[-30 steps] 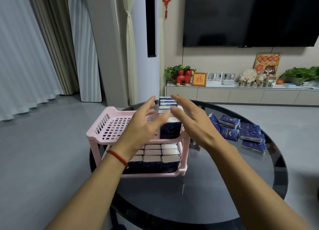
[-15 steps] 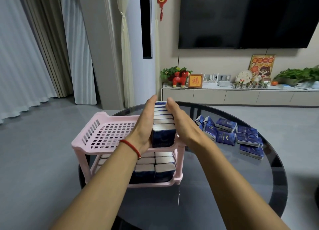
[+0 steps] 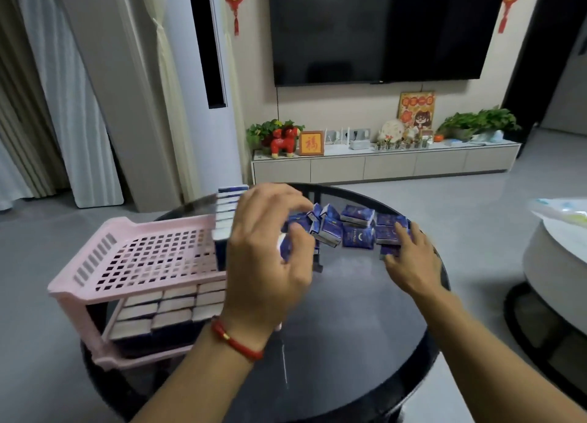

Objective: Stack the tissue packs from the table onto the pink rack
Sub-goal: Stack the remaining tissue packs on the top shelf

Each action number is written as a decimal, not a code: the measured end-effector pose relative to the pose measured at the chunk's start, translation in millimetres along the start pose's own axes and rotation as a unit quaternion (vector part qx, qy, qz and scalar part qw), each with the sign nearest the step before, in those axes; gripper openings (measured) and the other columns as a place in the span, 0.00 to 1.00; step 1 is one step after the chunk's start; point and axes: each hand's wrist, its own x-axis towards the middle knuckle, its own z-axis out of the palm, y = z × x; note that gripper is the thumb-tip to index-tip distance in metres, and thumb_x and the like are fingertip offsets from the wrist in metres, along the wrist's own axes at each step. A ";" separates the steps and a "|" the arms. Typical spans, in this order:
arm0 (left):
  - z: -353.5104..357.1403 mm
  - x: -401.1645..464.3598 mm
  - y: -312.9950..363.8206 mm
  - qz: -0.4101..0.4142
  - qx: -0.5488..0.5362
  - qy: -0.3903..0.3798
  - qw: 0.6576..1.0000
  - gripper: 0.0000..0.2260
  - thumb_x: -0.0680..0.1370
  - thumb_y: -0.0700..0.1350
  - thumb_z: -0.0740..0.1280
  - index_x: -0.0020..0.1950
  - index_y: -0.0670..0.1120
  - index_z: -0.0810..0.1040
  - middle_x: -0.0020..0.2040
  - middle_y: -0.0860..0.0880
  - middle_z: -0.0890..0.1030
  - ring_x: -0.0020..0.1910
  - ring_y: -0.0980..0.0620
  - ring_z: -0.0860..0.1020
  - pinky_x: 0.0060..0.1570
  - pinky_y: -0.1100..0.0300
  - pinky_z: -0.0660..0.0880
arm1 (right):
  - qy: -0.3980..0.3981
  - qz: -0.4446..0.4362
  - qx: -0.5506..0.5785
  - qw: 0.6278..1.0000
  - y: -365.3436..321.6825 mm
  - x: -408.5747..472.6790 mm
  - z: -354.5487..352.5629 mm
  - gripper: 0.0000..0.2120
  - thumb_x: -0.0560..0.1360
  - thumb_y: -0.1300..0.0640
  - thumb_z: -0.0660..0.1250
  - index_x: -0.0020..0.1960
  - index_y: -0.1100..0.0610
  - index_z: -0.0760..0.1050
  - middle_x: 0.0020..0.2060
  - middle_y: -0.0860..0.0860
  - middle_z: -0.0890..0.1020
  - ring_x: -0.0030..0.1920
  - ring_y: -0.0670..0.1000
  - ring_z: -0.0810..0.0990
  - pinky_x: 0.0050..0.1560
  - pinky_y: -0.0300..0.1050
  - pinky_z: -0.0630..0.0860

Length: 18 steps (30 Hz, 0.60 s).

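The pink two-tier rack (image 3: 95,283) stands on the left of the round black table (image 3: 349,327). A row of blue and white tissue packs (image 3: 227,213) stands along the right side of its top tier. Its lower tier (image 3: 165,308) is packed with more of them. Several loose blue packs (image 3: 355,229) lie on the far right of the table. My left hand (image 3: 270,264), blurred, hovers to the right of the rack with fingers curled apart and nothing in it. My right hand (image 3: 409,257) lies spread on the rightmost loose packs.
A white round table (image 3: 556,279) with a dark base stands close on the right. A low TV cabinet (image 3: 381,165) with ornaments and plants runs along the back wall. Grey floor surrounds the black table.
Both hands have left the row of packs on the top tier. The left one drew back to the right of the rack, and the right one swung over to the loose packs.
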 end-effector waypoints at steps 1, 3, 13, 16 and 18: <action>15.0 -8.0 2.7 -0.001 -0.011 -0.046 0.999 0.10 0.72 0.33 0.66 0.50 0.41 0.83 0.52 0.46 0.81 0.56 0.50 0.77 0.65 0.66 0.67 | -0.028 -0.010 -0.007 1.000 10.9 2.3 1.6 0.38 0.79 0.49 0.65 0.83 0.46 0.51 0.83 0.53 0.52 0.81 0.59 0.53 0.76 0.62 0.62; 46.1 -26.4 0.2 -0.051 -0.011 -0.138 0.989 0.13 0.71 0.36 0.66 0.52 0.45 0.83 0.54 0.49 0.80 0.58 0.51 0.76 0.65 0.71 0.63 | -0.049 -0.037 0.011 0.998 25.0 6.8 9.2 0.42 0.79 0.49 0.66 0.83 0.45 0.44 0.83 0.52 0.51 0.81 0.59 0.52 0.77 0.60 0.61; 126.3 -66.3 -24.4 -0.186 0.005 -0.386 0.904 0.17 0.78 0.39 0.66 0.67 0.49 0.76 0.66 0.51 0.73 0.68 0.52 0.69 0.68 0.65 0.62 | -0.027 -0.097 0.034 0.994 46.1 4.3 10.1 0.27 0.75 0.53 0.76 0.72 0.51 0.73 0.71 0.56 0.70 0.68 0.62 0.69 0.69 0.55 0.71; 145.4 -64.3 -29.0 -0.185 -0.001 -0.396 0.900 0.21 0.81 0.42 0.65 0.74 0.48 0.71 0.74 0.49 0.70 0.74 0.50 0.66 0.76 0.57 0.62 | -0.016 -0.159 0.038 0.986 47.5 -6.0 4.6 0.22 0.74 0.53 0.77 0.66 0.50 0.76 0.66 0.52 0.77 0.65 0.59 0.73 0.65 0.54 0.73; 157.7 -61.2 -31.9 -0.177 -0.007 -0.418 0.891 0.25 0.83 0.45 0.63 0.81 0.50 0.63 0.81 0.50 0.60 0.81 0.49 0.57 0.78 0.56 0.54 | -0.022 -0.197 0.044 0.979 47.1 -13.4 -0.3 0.19 0.74 0.52 0.77 0.63 0.48 0.76 0.62 0.48 0.79 0.63 0.56 0.74 0.63 0.52 0.74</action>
